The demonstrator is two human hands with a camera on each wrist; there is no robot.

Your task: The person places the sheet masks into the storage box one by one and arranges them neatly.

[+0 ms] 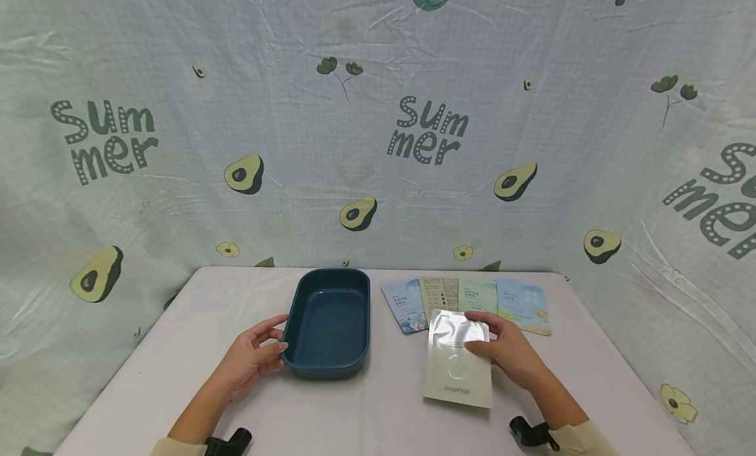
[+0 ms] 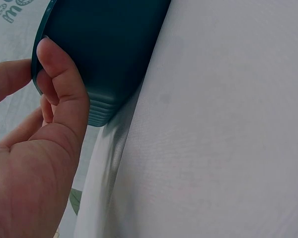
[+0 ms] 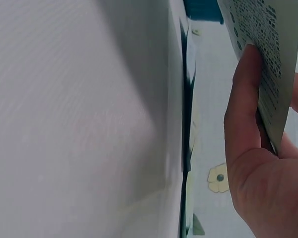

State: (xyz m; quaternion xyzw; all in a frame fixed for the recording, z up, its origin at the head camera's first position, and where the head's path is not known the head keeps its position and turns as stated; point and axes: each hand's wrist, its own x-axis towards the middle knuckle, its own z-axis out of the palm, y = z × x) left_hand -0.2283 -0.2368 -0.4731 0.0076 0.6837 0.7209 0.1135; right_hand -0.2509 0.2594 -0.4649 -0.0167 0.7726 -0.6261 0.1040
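Fingers of my R hand (image 1: 512, 352) pinch the foil sachet (image 1: 456, 371) R of the blue tray (image 1: 326, 372); I'd grip lightly w/o creasing it, L hand (image 1: 251, 359) steady against that tray (pinch or touch, can't tell).

Place: here we have a screened-off tabletop booth, a makeshift filming or work corner; whether home, office or lab, the views can't tell us.
Sheeting: look at that pale, creased sheeting (image 1: 283, 128), filling the upper frame and wrapping round left and right.
Print: avocados (image 1: 357, 214), flowers (image 1: 463, 252) and "summer" lettering (image 1: 428, 131) all across it!
Table: white-covered table (image 1: 177, 364), lower middle, right by the back sheet.
Wrist gear: black devices (image 1: 229, 443) at both wrists, bottom of frame.
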